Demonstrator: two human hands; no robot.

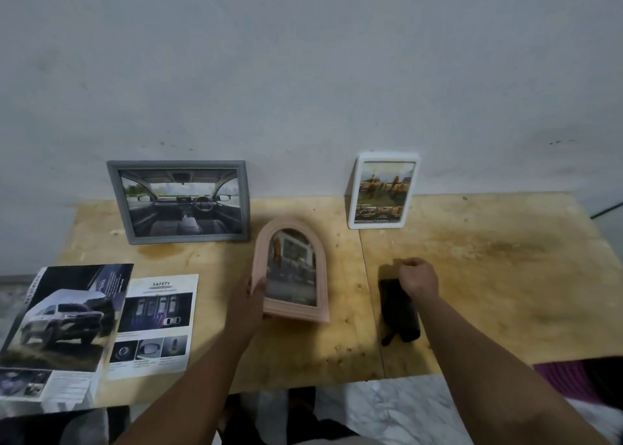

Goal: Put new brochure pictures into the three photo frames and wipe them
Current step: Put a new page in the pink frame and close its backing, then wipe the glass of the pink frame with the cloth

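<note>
Black cloth [399,309] lies lengthwise away from you on the plywood table [505,276], its far end under your right hand [418,277], whose curled fingers pinch it, while your left hand [251,296] grips the pink arched frame [291,272] just to its left.

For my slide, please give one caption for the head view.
Left hand holds the arched pink frame; right hand reaches the dark cloth.

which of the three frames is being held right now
The pink arched frame, gripped at its lower left edge by the left hand. The grey frame and white frame stand untouched by the wall.
</note>
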